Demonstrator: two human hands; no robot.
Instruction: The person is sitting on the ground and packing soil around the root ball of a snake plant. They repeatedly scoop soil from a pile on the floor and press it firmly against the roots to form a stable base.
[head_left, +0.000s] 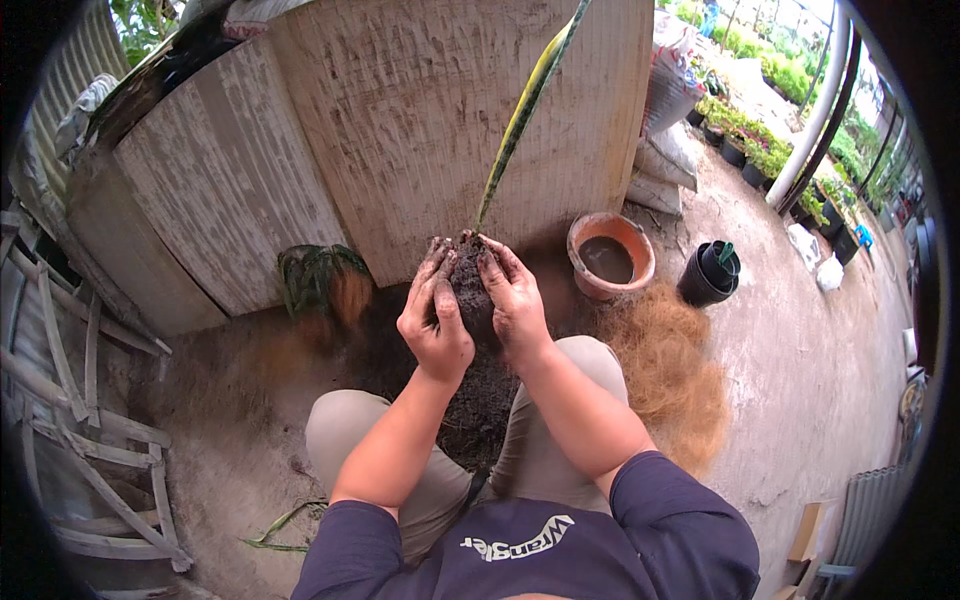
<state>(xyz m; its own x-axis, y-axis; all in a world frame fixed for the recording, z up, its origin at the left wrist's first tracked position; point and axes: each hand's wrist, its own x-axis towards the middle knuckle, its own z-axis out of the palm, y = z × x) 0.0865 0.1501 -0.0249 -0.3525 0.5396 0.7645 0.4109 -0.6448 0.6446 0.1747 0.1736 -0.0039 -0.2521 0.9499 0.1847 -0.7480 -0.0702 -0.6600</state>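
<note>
Between my two cupped palms is a clump of dark, moist soil (471, 281) around the base of a snake plant leaf (517, 120). The long leaf, green with a yellow edge, rises from the clump and leans to the right. My left hand (435, 319) presses the clump from the left, its fingers smeared with soil. On the other side my right hand (514, 300) holds it, also dirty. Below the hands, a heap of dark soil (480, 412) lies on the ground between my knees. The roots, if any, are hidden in the soil.
A terracotta-coloured bucket (577, 279) with murky liquid stands front right, near nested black plant pots (701, 274). Brown coir fibre (660, 367) lies beside my right knee. A plant with a fibre-wrapped base (330, 281) rests by the panel wall (465, 112). Wooden slats (97, 450) stand left.
</note>
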